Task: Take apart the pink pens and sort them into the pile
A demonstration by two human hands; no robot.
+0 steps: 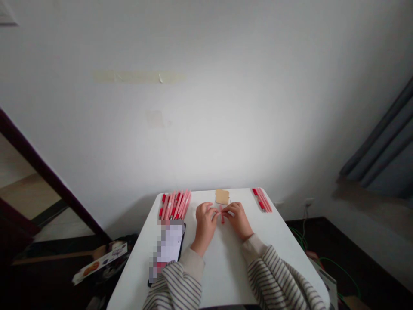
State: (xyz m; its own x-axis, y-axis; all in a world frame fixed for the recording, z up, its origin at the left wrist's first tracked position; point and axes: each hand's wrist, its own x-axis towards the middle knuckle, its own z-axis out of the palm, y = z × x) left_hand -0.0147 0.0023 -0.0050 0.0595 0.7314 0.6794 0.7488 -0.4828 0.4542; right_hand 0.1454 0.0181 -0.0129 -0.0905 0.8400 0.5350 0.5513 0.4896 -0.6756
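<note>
My left hand and my right hand meet over the white table, fingertips pinched close together. Between them shows a small pink pen, pointing toward me, its upper part partly covered by my fingers. Something thin and pinkish seems to lie across it at the fingertips, too small to make out. Just beyond my hands is a tan square, like a piece of card or a pad. To the left lies a row of pink and red pens; a smaller group of pens lies at the far right corner.
A phone with a lit, partly blurred screen lies left of my left forearm. The white table stands against a pale wall. Green cables are on the floor at the right, and a dark curtain hangs there.
</note>
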